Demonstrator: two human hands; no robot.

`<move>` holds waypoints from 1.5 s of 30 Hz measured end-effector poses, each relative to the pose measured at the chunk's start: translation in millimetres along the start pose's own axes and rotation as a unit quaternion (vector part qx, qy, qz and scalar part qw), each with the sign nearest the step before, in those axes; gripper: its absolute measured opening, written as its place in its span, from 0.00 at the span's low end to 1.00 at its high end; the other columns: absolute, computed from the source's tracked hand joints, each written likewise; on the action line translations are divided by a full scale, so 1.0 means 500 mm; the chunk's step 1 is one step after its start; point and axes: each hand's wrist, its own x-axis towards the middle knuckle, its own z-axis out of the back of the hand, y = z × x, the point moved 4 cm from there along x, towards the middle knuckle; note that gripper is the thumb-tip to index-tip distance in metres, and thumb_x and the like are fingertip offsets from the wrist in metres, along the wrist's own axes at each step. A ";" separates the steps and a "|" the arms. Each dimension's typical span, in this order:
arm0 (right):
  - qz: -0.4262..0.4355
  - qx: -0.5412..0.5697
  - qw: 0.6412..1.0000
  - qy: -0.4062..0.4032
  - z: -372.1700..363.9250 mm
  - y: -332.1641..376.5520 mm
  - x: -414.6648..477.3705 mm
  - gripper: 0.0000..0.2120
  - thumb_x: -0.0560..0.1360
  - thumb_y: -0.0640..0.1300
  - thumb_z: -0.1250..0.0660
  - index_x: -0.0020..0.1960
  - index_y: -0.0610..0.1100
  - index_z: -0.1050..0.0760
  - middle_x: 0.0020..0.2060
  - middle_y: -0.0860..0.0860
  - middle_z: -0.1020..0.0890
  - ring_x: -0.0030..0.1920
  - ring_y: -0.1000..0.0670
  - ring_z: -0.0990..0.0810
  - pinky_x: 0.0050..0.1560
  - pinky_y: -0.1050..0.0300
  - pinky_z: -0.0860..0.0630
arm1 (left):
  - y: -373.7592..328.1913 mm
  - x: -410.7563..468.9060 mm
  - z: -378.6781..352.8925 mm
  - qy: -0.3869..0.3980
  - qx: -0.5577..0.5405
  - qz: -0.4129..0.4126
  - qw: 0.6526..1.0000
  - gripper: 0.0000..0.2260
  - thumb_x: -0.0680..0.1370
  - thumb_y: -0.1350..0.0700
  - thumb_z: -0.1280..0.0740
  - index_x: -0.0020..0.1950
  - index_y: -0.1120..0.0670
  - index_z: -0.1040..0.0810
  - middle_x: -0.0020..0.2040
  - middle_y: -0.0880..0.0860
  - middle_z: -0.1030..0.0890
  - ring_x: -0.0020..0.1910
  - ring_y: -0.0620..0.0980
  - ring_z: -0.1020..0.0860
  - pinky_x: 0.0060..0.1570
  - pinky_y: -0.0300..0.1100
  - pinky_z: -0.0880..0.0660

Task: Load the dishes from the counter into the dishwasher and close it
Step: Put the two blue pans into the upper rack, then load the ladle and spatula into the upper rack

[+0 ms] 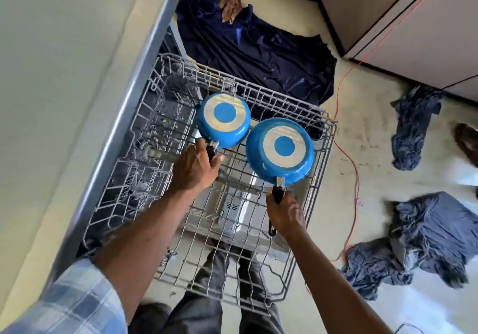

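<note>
View from above, left to right. The pale counter with its grey metal edge fills the left side. A plaid sleeve enters at lower left. Beside the counter edge the wire dishwasher rack stands pulled out. The open dishwasher door and the person's dark trouser legs show through its wires.

The left hand is over the middle of the rack, fingers curled round the black handle of the small blue pan. This pan is bottom up and lies just beyond the hand, toward the rack's far rim. To its right is the larger blue pan, also bottom up, its rim just beside that of the small pan. Whether the two touch cannot be told. The right hand is nearer the viewer than this pan and grips its black handle, the handle's end sticking out below the fist. Both pans are within the rack's outline. Whether either rests on the wires is unclear.

The two hands are apart — each is clamped on its own handle.

Beyond the rack a dark blue cloth lies spread on the floor, with a brown rag at its far end. A red cord runs along the floor right of the rack. Further right lie denim scraps, below a pale cabinet.
</note>
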 end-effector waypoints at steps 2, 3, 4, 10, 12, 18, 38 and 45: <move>0.007 -0.002 1.000 -0.028 0.022 0.013 -0.033 0.35 0.80 0.60 0.39 0.78 0.41 0.42 0.68 0.40 0.29 0.69 0.38 0.29 0.68 0.43 0.30 | -0.007 -0.048 0.038 0.010 -0.051 -0.014 0.999 0.28 0.82 0.40 0.35 0.76 0.53 0.37 0.68 0.59 0.25 0.61 0.57 0.23 0.49 0.47 0.27; 0.023 0.001 0.999 -0.041 0.037 0.023 -0.058 0.37 0.79 0.60 0.38 0.80 0.42 0.46 0.70 0.40 0.31 0.71 0.37 0.32 0.69 0.43 0.32 | -0.013 -0.080 0.064 0.007 -0.081 -0.027 0.996 0.27 0.83 0.41 0.34 0.76 0.53 0.36 0.68 0.58 0.26 0.60 0.53 0.24 0.49 0.45 0.28; 0.045 0.009 0.998 -0.053 0.052 0.034 -0.085 0.38 0.79 0.59 0.37 0.81 0.43 0.48 0.71 0.40 0.33 0.72 0.37 0.34 0.70 0.42 0.33 | -0.020 -0.115 0.094 -0.001 -0.109 -0.045 0.993 0.26 0.83 0.43 0.34 0.76 0.53 0.35 0.68 0.57 0.26 0.58 0.49 0.26 0.50 0.44 0.29; 0.309 0.062 0.943 -0.104 0.117 0.139 -0.276 0.28 0.78 0.47 0.31 0.74 0.42 0.34 0.64 0.42 0.27 0.66 0.38 0.29 0.67 0.42 0.30 | -0.027 -0.373 0.282 -0.162 -0.182 -0.158 0.957 0.18 0.83 0.46 0.35 0.69 0.53 0.25 0.67 0.53 0.23 0.61 0.47 0.22 0.60 0.44 0.21; 0.396 0.046 0.913 -0.091 0.108 0.178 -0.341 0.24 0.77 0.47 0.32 0.71 0.41 0.30 0.61 0.41 0.25 0.63 0.37 0.26 0.65 0.40 0.28 | -0.001 -0.449 0.320 -0.217 -0.191 -0.151 0.945 0.16 0.83 0.47 0.34 0.68 0.53 0.23 0.69 0.51 0.23 0.65 0.47 0.22 0.65 0.43 0.24; 0.602 -0.056 0.797 -0.005 -0.011 0.286 -0.556 0.26 0.75 0.45 0.28 0.70 0.40 0.28 0.64 0.40 0.23 0.66 0.36 0.26 0.66 0.39 0.26 | 0.194 -0.684 0.365 -0.395 -0.231 0.033 0.889 0.11 0.80 0.51 0.31 0.62 0.52 0.18 0.65 0.47 0.22 0.65 0.44 0.23 0.64 0.41 0.25; 0.755 -0.355 0.550 -0.029 -0.601 0.428 -0.936 0.35 0.81 0.67 0.53 0.83 0.52 0.49 0.83 0.46 0.50 0.82 0.42 0.56 0.79 0.36 0.51 | 0.778 -1.122 0.278 -0.433 -0.132 0.456 0.766 0.20 0.78 0.44 0.30 0.65 0.52 0.26 0.54 0.56 0.16 0.52 0.60 0.16 0.48 0.52 0.22; 0.747 -0.370 0.550 -0.046 -0.612 0.425 -0.928 0.35 0.81 0.68 0.55 0.83 0.54 0.51 0.83 0.47 0.51 0.83 0.44 0.57 0.79 0.36 0.48 | 0.837 -1.062 0.305 -0.377 -0.233 0.454 0.773 0.25 0.74 0.49 0.29 0.68 0.57 0.29 0.51 0.61 0.15 0.51 0.65 0.17 0.50 0.52 0.23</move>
